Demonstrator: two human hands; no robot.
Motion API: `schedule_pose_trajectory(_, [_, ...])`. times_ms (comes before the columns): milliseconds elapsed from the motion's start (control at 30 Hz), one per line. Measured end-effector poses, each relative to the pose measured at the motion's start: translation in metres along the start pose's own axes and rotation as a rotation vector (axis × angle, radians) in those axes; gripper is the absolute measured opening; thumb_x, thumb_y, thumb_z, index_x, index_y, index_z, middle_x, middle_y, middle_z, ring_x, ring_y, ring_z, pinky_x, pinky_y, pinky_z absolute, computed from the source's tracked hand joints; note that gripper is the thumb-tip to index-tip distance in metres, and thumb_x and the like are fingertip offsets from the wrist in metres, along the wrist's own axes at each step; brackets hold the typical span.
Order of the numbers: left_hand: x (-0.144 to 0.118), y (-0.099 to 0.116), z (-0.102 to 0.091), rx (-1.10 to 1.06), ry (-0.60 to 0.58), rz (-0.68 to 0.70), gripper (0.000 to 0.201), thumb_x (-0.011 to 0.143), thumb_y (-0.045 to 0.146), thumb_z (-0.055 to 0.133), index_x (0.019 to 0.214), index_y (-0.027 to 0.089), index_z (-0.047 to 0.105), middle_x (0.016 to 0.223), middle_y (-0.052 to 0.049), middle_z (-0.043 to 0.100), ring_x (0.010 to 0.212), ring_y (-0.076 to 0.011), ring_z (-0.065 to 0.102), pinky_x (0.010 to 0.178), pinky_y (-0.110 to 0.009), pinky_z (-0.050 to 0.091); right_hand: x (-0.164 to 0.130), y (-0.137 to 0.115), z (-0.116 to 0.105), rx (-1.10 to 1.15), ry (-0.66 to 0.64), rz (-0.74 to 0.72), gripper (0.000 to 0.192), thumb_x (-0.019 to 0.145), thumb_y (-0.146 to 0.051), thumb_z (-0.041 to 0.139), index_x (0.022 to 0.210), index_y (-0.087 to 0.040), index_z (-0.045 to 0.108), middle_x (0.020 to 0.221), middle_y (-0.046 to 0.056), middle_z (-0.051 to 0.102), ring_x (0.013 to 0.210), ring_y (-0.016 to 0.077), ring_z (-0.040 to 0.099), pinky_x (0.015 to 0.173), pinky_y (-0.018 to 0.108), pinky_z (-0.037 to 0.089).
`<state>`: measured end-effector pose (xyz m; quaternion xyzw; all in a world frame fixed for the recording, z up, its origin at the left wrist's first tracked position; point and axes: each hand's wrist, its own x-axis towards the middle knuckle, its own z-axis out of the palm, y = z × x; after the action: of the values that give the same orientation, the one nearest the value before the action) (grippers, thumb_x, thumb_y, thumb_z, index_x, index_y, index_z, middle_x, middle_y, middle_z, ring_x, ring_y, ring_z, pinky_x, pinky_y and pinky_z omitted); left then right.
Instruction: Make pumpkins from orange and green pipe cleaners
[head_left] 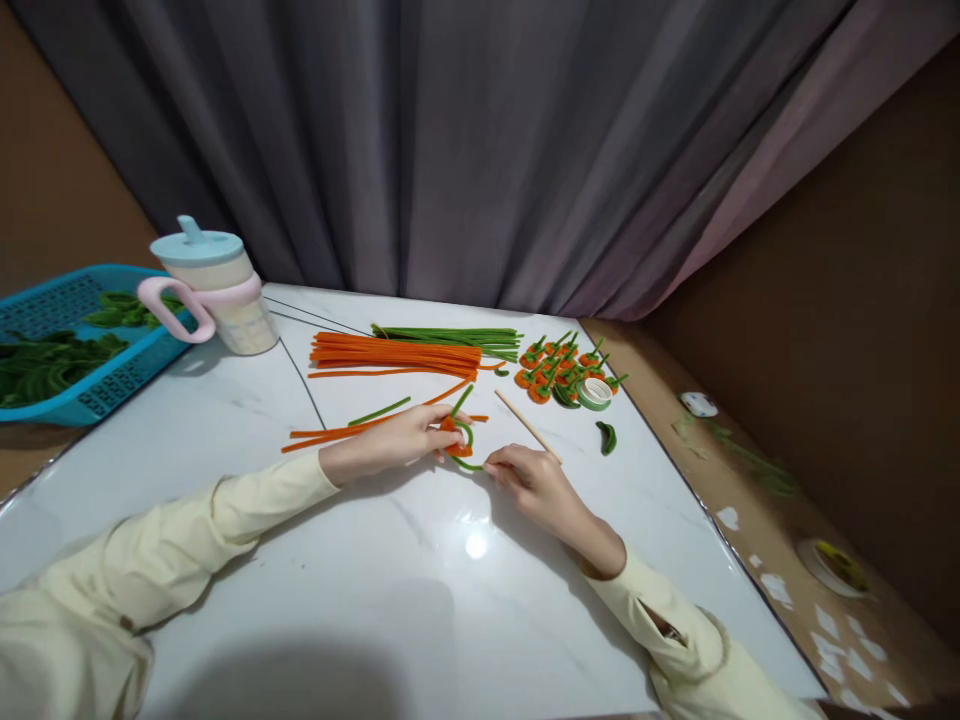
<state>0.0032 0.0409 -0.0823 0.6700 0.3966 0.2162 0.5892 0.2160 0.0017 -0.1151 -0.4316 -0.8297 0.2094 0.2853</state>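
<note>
We have a small, fuzzy orange piece (449, 426) just above the white table (360, 620), a straight green stem jutting up and a green strand (469, 466) curving from it. Our left hand (412, 436) pinches the piece; our right hand (536, 484) grips the strand's end. Beyond lie orange strips (394, 352) and green strips (450, 337).

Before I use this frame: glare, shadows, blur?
Head view: bright glare spot on the white tabletop, below left hand and right hand; same view, broad soft shadow toward the near side; head view, paper scraps at right look blurred.
</note>
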Motion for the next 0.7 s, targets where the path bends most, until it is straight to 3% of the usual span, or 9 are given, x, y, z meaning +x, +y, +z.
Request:
schedule_pose_trajectory(100, [0.002, -0.007, 0.005, 0.123, 0.155, 0.061, 0.015, 0.084, 0.022, 0.047, 0.088, 0.015, 0.059, 0.079, -0.002, 0.058, 0.07, -0.0134, 0.056, 0.063, -0.023, 0.047, 0.0, -0.002, 0.0, 0.007, -0.007, 0.012, 0.019, 0.082, -0.007, 0.049, 0.077, -0.018, 0.063, 0.071, 0.003, 0.067, 0.064, 0.0148, 0.06, 0.061, 0.024, 0.043])
schedule_pose_trajectory(200, [0.003, -0.011, 0.007, 0.127, 0.209, 0.053, 0.011, 0.084, 0.021, 0.045, 0.083, 0.016, 0.055, 0.066, 0.003, 0.052, 0.052, -0.0091, 0.049, 0.049, -0.019, 0.04, 0.0, -0.003, 0.0, 0.018, -0.007, 0.02, 0.018, 0.083, -0.008, 0.05, 0.076, -0.019, 0.063, 0.07, 0.002, 0.066, 0.063, 0.0142, 0.059, 0.06, 0.023, 0.042])
schedule_pose_trajectory(333, [0.002, -0.008, 0.006, 0.07, 0.182, -0.026, 0.012, 0.084, 0.025, 0.044, 0.086, 0.016, 0.051, 0.053, 0.008, 0.044, 0.034, -0.0061, 0.038, 0.037, -0.019, 0.031, -0.001, -0.003, 0.0, 0.044, -0.009, 0.03, 0.016, 0.084, -0.01, 0.052, 0.077, -0.018, 0.064, 0.071, 0.002, 0.067, 0.063, 0.0135, 0.059, 0.06, 0.022, 0.041])
schedule_pose_trajectory(467, [0.001, -0.003, 0.004, 0.019, 0.112, -0.079, 0.009, 0.077, 0.02, 0.05, 0.072, 0.013, 0.053, 0.062, 0.003, 0.055, 0.04, -0.005, 0.047, 0.042, -0.018, 0.036, -0.001, -0.002, 0.0, 0.044, -0.007, 0.032, 0.016, 0.084, -0.009, 0.052, 0.076, -0.018, 0.063, 0.068, 0.002, 0.065, 0.059, 0.013, 0.056, 0.059, 0.023, 0.04])
schedule_pose_trajectory(567, [0.004, -0.006, 0.002, 0.028, 0.093, -0.112, 0.015, 0.078, 0.02, 0.047, 0.066, 0.013, 0.054, 0.051, 0.003, 0.053, 0.039, -0.0071, 0.048, 0.043, -0.018, 0.038, -0.002, 0.0, 0.002, 0.042, -0.013, 0.023, 0.016, 0.083, -0.008, 0.052, 0.075, -0.018, 0.063, 0.067, 0.002, 0.064, 0.059, 0.0133, 0.056, 0.059, 0.023, 0.04])
schedule_pose_trajectory(700, [0.011, -0.016, -0.005, 0.073, 0.087, -0.146, 0.015, 0.079, 0.016, 0.043, 0.074, 0.012, 0.056, 0.05, 0.0, 0.058, 0.04, -0.0123, 0.055, 0.041, -0.021, 0.041, -0.002, 0.001, 0.004, 0.034, -0.031, 0.002, 0.018, 0.081, -0.006, 0.051, 0.074, -0.018, 0.063, 0.066, 0.002, 0.064, 0.061, 0.014, 0.056, 0.059, 0.023, 0.04])
